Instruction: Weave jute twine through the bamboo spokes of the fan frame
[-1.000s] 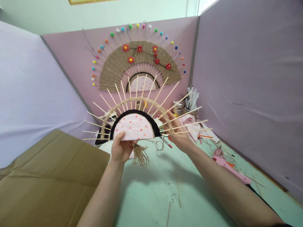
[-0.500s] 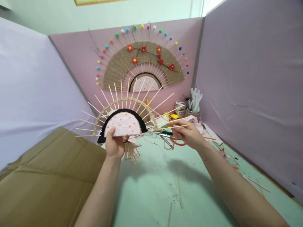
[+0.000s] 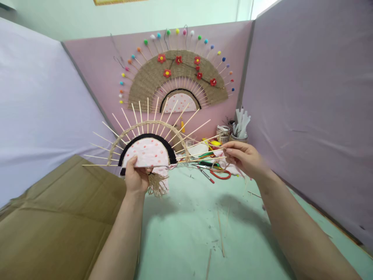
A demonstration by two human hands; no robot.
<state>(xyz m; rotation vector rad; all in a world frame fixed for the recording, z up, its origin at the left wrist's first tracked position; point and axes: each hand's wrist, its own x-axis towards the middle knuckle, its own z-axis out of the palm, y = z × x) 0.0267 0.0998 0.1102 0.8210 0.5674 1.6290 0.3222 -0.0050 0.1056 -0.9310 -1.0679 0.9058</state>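
we grip a small fan frame (image 3: pixel 145 153) over the green tabletop (image 3: pixel 177 233), our left hand (image 3: pixel 136 179) clamped on the lower edge of its dotted half-round panel, thumb in front, the other fingers mostly hidden behind. out to the right of that hold, our right hand (image 3: pixel 243 155) has thumb and forefinger closed on a thin strand of twine (image 3: pixel 205 142) beside the frame's lowest sticks; the fingers cover the pinch, and we cannot tell whether a stick tip is caught too. a braided band (image 3: pixel 151 122) arches across the sticks above the left grip, while a tassel (image 3: pixel 157 184) hangs just beside it, its top partly concealed by the panel. below and left of the right hand's pinch, red-handled scissors (image 3: pixel 223 175) lie in clutter too tangled to sort out. beyond both grips, a larger fan (image 3: pixel 140 85) with red flowers stands against the pink wall (image 3: pixel 90 70); a jar (image 3: pixel 223 135) behind the pinch has a label we cannot read. left of the left grip, brown cardboard (image 3: pixel 67 217) runs out of view, and a gold-edged frame (image 3: pixel 121 2) is cropped overhead.
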